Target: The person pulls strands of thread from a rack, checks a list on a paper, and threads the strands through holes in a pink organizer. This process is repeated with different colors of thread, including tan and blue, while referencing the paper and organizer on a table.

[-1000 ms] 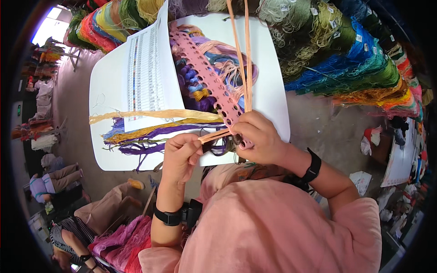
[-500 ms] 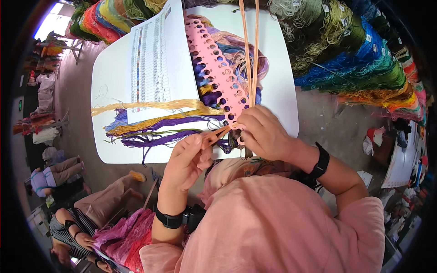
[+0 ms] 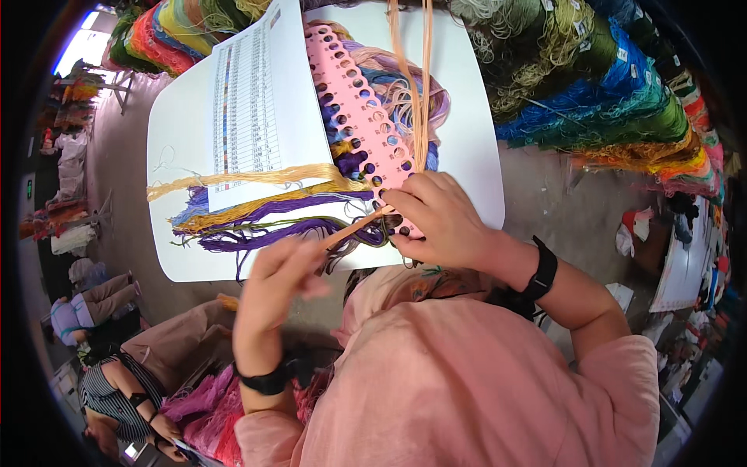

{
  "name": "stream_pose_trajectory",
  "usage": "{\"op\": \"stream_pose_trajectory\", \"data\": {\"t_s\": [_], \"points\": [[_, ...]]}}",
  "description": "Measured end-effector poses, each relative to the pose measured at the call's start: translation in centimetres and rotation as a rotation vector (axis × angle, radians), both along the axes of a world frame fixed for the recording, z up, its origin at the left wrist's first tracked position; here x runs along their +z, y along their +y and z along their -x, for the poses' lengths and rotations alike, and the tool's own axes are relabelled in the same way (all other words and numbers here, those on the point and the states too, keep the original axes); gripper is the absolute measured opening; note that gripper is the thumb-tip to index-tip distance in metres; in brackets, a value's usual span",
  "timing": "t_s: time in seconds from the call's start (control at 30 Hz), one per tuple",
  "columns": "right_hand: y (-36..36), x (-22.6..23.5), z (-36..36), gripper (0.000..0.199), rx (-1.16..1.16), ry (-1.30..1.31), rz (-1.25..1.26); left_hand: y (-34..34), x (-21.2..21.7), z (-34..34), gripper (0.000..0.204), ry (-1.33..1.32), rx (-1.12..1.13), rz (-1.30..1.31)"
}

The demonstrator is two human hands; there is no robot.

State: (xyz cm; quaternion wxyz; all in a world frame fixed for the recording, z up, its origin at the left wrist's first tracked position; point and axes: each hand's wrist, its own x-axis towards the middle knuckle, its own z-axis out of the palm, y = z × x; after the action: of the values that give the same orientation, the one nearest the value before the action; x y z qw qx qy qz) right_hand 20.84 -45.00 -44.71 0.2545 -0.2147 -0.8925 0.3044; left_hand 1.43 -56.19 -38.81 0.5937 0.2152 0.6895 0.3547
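My left hand, smeared by motion, is closed on a peach strand of embroidery thread, drawn taut from the lower end of a pink thread card. The card has holes along both edges, with many skeins looped through them. My right hand grips the card's lower end, its fingers over the front. Beyond that hand, long peach threads run up and out of view. Left of the card lie looped skeins: pale yellow thread, gold thread and purple thread.
A white board lies beneath the work. On it rests a printed chart sheet. Hanging hanks of coloured thread crowd the right; pink hanks lie lower left, beside a seated person in a striped top.
My left hand has pulled away from the card, down and to the left, stretching the peach strand longer. My right hand stays at the card's lower end.
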Motion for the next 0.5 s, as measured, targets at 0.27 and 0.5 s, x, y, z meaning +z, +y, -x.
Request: {"op": "stream_pose_trajectory", "data": {"t_s": [0.27, 0.5], "points": [[-0.1, 0.1, 0.4, 0.037, -0.005, -0.108, 0.000, -16.3, 1.2, 13.2, 0.021, -0.431, 0.782, -0.330], [0.0, 0.4, 0.4, 0.041, 0.013, -0.080, 0.055, -15.9, 0.3, 14.9, 0.021, 0.613, 0.524, 0.077]]}}
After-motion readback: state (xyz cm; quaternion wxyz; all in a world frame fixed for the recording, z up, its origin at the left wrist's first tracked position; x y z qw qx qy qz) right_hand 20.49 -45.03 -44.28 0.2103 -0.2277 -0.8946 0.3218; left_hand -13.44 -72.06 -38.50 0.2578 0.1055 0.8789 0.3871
